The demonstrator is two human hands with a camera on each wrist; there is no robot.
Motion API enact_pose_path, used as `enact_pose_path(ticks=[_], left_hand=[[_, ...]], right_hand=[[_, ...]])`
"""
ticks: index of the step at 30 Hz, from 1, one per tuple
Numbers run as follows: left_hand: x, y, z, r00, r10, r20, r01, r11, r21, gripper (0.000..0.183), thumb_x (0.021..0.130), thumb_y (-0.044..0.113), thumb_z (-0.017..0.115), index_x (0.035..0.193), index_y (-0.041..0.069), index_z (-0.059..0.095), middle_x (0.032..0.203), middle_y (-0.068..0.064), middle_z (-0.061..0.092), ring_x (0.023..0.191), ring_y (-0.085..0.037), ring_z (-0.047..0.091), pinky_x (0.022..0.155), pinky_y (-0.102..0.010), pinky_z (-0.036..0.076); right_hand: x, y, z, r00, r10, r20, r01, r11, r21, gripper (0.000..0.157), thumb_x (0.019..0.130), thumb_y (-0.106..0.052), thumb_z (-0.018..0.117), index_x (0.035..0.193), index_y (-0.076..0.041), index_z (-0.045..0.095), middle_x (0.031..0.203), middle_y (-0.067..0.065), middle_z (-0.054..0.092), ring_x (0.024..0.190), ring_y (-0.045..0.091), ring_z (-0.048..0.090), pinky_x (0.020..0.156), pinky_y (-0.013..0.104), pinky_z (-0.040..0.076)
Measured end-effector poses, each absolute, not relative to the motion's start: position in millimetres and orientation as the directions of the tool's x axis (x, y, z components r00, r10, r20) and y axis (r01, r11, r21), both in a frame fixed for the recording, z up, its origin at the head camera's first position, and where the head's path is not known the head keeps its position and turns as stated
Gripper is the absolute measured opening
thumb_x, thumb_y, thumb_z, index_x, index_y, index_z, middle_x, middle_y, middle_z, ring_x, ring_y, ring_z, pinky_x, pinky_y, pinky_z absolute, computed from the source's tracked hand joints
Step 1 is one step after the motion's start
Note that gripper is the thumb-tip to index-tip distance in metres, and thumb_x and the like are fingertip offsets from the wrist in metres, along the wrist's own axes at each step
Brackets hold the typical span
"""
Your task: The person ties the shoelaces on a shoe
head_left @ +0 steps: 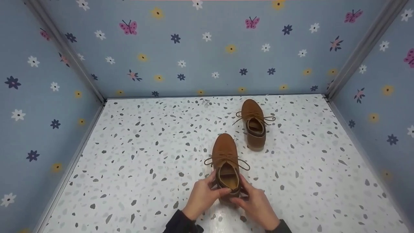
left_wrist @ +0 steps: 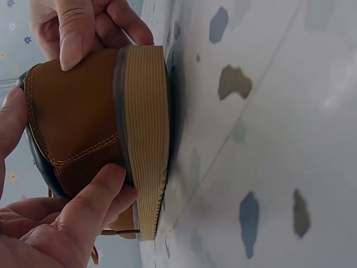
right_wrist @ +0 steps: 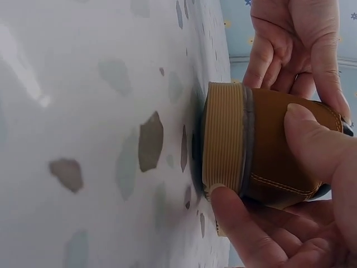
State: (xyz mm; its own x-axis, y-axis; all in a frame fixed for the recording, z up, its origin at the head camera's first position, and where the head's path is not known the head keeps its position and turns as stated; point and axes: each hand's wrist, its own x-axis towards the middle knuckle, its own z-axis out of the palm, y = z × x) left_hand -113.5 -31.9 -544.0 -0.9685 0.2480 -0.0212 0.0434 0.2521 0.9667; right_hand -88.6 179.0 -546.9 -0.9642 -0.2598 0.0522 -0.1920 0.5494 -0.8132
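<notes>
Both hands hold the heel end of a brown lace-up shoe point(head_left: 224, 145), one from each side, its toe pointing away from me. My left hand point(head_left: 202, 197) has its thumb on the collar and its fingers along the left side. With its thumb against the back of the heel, my right hand point(head_left: 258, 204) grips the right side, one fingertip low at the sole in the right wrist view. The ribbed tan sole point(left_wrist: 146, 123) stands close over the floor in the left wrist view. Laces tied in a bow stick out at both sides.
A matching brown shoe point(head_left: 250, 108) stands farther back to the right, its toe also facing away. The speckled white floor point(head_left: 136, 155) is bounded by blue flower-and-butterfly panels point(head_left: 194, 48) at the back and both sides, with grey corner posts point(head_left: 355, 42).
</notes>
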Motion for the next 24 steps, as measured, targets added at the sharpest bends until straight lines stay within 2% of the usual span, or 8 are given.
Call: enact_pose_path(ticks=[4, 11, 21, 24], left_hand=[[-121, -32, -542, -0.969, 0.246, -0.027, 0.045, 0.282, 0.958, 0.089, 0.077, 0.039, 0.084, 0.141, -0.008, 0.044, 0.139, -0.024, 0.049, 0.114, -0.028, 0.062, 0.09, -0.035, 0.052], [-134, -33, -541, -0.974, 0.225, 0.004, 0.093, 0.384, 0.919, 0.091, 0.073, 0.048, 0.084, 0.139, -0.005, 0.05, 0.127, -0.023, 0.06, 0.111, -0.025, 0.065, 0.093, -0.038, 0.051], [-164, -34, -539, -0.974, 0.228, -0.014, 0.08, 0.401, 0.913, 0.088, 0.074, 0.045, 0.084, 0.139, -0.003, 0.05, 0.135, -0.021, 0.055, 0.119, -0.026, 0.059, 0.091, -0.037, 0.052], [-177, -34, -536, -0.975, 0.221, -0.022, 0.075, 0.419, 0.905, 0.085, 0.076, 0.042, 0.085, 0.138, -0.004, 0.051, 0.136, -0.021, 0.055, 0.123, -0.027, 0.056, 0.096, -0.04, 0.049]], right_hand=[[-96, 180, -547, -0.958, -0.276, 0.08, -0.226, 0.551, -0.803, 0.085, 0.082, -0.029, 0.081, 0.15, -0.002, 0.038, 0.124, 0.017, 0.065, 0.106, 0.026, 0.067, 0.088, 0.037, 0.054], [-108, 180, -546, -0.953, -0.293, 0.08, -0.233, 0.537, -0.811, 0.084, 0.083, -0.029, 0.08, 0.15, -0.002, 0.038, 0.128, 0.021, 0.062, 0.108, 0.028, 0.066, 0.089, 0.037, 0.053], [-140, 178, -543, -0.952, -0.301, 0.064, -0.222, 0.527, -0.82, 0.083, 0.081, -0.026, 0.082, 0.149, -0.003, 0.041, 0.134, 0.015, 0.059, 0.109, 0.025, 0.066, 0.092, 0.035, 0.052], [-153, 176, -541, -0.948, -0.312, 0.071, -0.235, 0.529, -0.815, 0.082, 0.082, -0.024, 0.082, 0.149, -0.003, 0.04, 0.133, 0.015, 0.06, 0.108, 0.024, 0.066, 0.091, 0.035, 0.052]])
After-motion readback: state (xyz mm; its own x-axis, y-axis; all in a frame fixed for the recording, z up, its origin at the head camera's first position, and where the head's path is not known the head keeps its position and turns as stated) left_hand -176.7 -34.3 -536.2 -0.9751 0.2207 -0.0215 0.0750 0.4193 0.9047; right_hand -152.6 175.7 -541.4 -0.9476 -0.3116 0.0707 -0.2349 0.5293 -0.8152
